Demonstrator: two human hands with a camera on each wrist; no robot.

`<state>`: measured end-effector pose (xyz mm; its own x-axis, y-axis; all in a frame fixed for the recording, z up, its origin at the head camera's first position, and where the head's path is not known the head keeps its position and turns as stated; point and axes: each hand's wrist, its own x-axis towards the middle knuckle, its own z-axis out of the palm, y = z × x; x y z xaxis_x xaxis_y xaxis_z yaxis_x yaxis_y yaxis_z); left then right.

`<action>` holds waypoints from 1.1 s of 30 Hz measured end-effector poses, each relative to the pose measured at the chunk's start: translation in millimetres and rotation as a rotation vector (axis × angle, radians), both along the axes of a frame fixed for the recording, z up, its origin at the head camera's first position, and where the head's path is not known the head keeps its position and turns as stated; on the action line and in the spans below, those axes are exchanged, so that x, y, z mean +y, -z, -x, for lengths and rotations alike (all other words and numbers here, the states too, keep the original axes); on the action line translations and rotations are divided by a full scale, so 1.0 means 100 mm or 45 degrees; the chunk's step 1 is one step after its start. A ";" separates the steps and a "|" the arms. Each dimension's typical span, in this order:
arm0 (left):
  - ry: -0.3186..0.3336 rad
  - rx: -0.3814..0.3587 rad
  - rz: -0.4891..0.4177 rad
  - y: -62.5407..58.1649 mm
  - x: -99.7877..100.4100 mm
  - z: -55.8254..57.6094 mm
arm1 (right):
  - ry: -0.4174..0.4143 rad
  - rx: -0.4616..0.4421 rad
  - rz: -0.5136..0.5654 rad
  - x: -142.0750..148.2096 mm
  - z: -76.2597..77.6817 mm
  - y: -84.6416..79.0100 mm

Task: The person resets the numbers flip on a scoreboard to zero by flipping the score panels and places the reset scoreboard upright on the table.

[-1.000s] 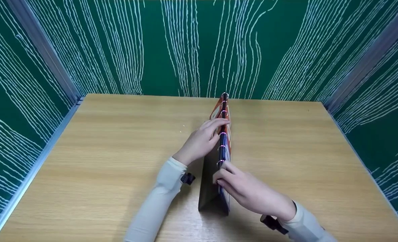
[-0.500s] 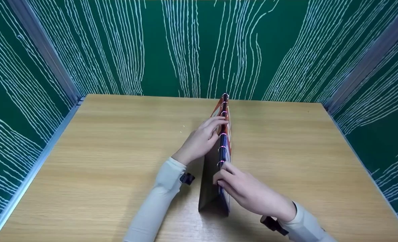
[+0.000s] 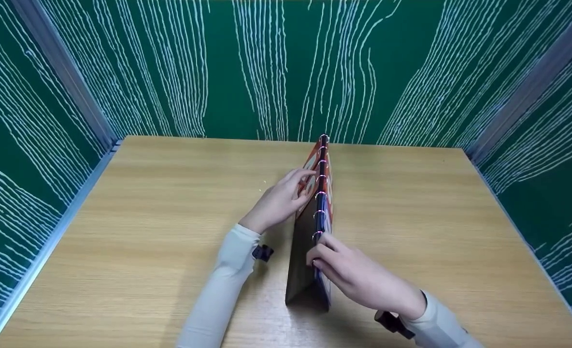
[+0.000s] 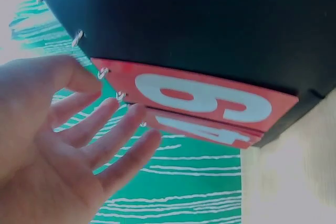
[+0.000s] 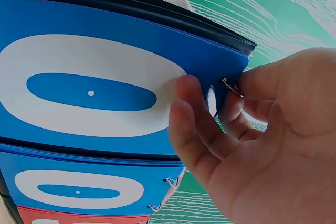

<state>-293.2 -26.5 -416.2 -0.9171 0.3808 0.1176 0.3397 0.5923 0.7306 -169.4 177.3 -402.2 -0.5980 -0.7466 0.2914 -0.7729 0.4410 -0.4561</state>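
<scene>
A tent-shaped flip scoreboard (image 3: pixel 301 256) stands on the table, its ring-bound spine running away from me. My left hand (image 3: pixel 277 202) is at its left face, fingers spread and holding nothing. In the left wrist view, those fingertips are close to the rings of a red card with a 6 (image 4: pixel 205 98), beside a red card with a 4 (image 4: pixel 202 129). My right hand (image 3: pixel 356 275) grips the near part of the spine. In the right wrist view, its fingers bend over the edge of a large blue 0 card (image 5: pixel 205 56), right by a metal ring (image 5: pixel 231 86).
A wooden table (image 3: pixel 146 217) carries the scoreboard. Green walls (image 3: pixel 247 72) with wavy white lines surround it on the back and sides, with grey metal posts (image 3: pixel 64 72) at the corners. A smaller blue 0 card (image 5: pixel 79 190) hangs farther along the scoreboard.
My left hand has drawn back from over the spine to the left, uncovering the red cards and rings. The right hand and the scoreboard have stayed in place.
</scene>
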 end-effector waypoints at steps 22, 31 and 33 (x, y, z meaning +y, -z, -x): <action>0.091 -0.142 0.176 0.16 -0.10 0.08 | -0.031 0.049 0.041 0.00 -0.01 -0.02; 0.124 -0.181 0.151 0.22 -0.09 0.08 | -0.010 0.036 0.022 0.00 -0.01 -0.03; 0.129 -0.180 0.155 0.22 -0.09 0.08 | 0.000 0.023 0.012 0.00 -0.01 -0.03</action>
<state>-301.4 -35.5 -438.7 -0.8776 0.4753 -0.0619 0.3010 0.6471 0.7005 -168.7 177.1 -399.4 -0.5927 -0.7437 0.3093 -0.7810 0.4368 -0.4464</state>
